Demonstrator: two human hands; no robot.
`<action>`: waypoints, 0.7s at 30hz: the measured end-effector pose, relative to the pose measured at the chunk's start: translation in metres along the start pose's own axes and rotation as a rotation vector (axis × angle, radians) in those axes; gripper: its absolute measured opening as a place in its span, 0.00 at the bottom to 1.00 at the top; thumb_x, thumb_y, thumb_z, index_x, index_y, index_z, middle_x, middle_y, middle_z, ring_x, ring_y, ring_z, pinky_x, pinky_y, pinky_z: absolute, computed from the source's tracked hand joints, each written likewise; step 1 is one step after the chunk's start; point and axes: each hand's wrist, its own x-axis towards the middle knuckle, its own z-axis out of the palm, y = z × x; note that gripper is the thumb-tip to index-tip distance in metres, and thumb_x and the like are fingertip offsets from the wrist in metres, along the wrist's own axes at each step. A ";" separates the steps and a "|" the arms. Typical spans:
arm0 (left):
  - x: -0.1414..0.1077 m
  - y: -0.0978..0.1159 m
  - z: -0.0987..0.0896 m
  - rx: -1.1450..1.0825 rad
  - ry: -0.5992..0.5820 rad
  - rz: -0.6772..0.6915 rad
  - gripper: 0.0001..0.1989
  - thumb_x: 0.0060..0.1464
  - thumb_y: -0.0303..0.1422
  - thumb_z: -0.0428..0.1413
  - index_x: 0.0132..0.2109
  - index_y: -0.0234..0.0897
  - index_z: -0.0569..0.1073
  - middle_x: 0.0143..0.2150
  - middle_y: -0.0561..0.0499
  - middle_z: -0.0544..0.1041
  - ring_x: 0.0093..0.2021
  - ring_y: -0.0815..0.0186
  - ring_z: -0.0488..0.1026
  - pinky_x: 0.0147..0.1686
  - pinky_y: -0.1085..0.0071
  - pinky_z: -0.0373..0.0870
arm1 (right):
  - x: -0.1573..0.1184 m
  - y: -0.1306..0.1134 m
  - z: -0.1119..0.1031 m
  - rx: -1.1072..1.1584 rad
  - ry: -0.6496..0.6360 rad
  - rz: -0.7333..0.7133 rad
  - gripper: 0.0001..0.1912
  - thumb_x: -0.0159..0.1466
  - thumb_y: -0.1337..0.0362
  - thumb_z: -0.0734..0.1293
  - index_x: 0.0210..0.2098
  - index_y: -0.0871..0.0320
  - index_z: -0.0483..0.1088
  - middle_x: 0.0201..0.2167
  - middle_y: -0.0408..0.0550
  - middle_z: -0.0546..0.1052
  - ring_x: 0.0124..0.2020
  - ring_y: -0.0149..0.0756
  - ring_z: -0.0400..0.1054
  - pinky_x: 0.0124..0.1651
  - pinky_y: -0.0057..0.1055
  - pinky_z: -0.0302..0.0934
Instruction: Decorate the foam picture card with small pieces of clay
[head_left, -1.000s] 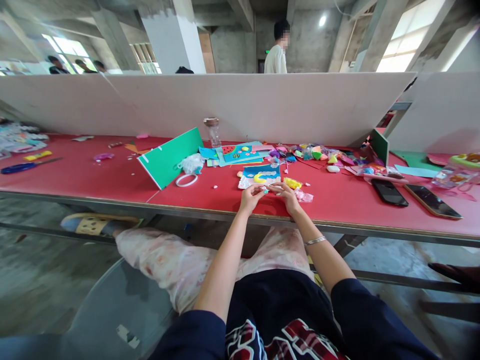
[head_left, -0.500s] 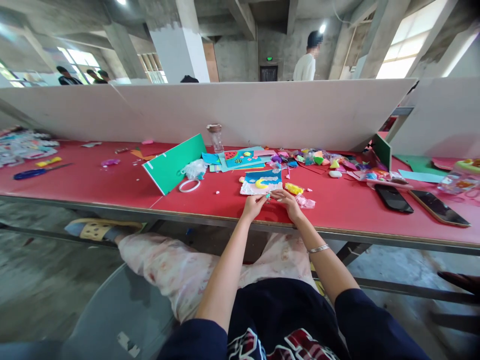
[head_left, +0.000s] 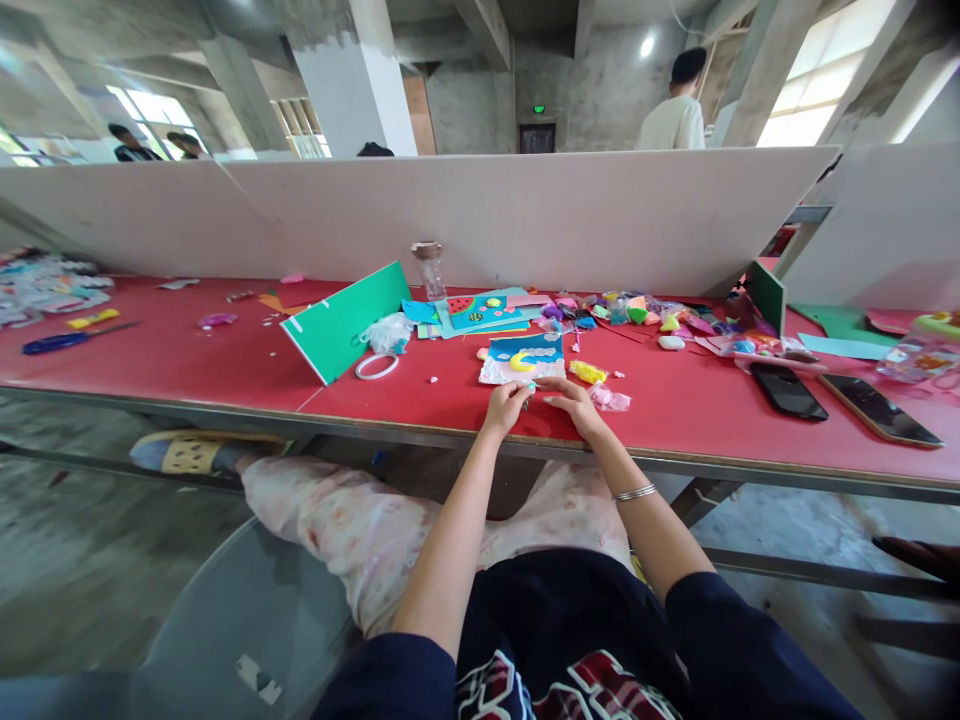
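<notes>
Over the table's front edge, my left hand (head_left: 508, 406) is closed in a pinch on a small teal piece (head_left: 532, 386), too small to make out fully. My right hand (head_left: 573, 404) comes in from the other side, its fingers stretched toward that piece and its thumb apart. Just beyond the fingertips lies a blue and white card (head_left: 543, 348) with a yellow crescent (head_left: 520, 361) on it. To the right of the card, a yellow packet (head_left: 588, 372) and a crumpled pink wrapper (head_left: 611, 399) lie near my right hand.
A green board (head_left: 349, 322) stands tilted at the left, beside a white ring (head_left: 376, 366). Behind are a clear bottle (head_left: 430, 272) and a decorated blue card (head_left: 480, 314). Colourful packets, a black phone (head_left: 787, 391) and another phone (head_left: 879, 409) lie rightward. A pale partition (head_left: 480, 215) bounds the back.
My right fingers have straightened and spread a little, while my left hand keeps its pinch. The view has shifted slightly. Beyond the partition, a person in white has moved right.
</notes>
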 end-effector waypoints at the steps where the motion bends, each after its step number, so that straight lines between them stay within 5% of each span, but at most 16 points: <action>1: 0.000 0.000 0.001 0.005 0.001 -0.003 0.13 0.46 0.41 0.55 0.24 0.35 0.71 0.18 0.55 0.67 0.23 0.69 0.64 0.25 0.74 0.57 | 0.000 -0.001 0.001 -0.067 -0.004 0.012 0.20 0.50 0.62 0.68 0.43 0.57 0.72 0.46 0.49 0.75 0.49 0.42 0.68 0.53 0.38 0.60; 12: -0.003 0.004 0.000 0.163 -0.100 0.055 0.26 0.52 0.50 0.49 0.16 0.36 0.64 0.14 0.54 0.63 0.17 0.71 0.60 0.21 0.73 0.55 | 0.002 0.003 0.002 -0.281 0.030 -0.011 0.14 0.54 0.55 0.67 0.32 0.59 0.77 0.30 0.49 0.79 0.34 0.43 0.71 0.40 0.37 0.64; 21: 0.002 -0.004 -0.001 0.021 0.060 0.127 0.15 0.47 0.44 0.57 0.30 0.35 0.76 0.23 0.52 0.74 0.25 0.67 0.69 0.25 0.73 0.63 | 0.004 0.007 0.000 -0.071 0.150 0.084 0.17 0.54 0.50 0.65 0.21 0.58 0.70 0.18 0.45 0.72 0.22 0.34 0.66 0.30 0.30 0.61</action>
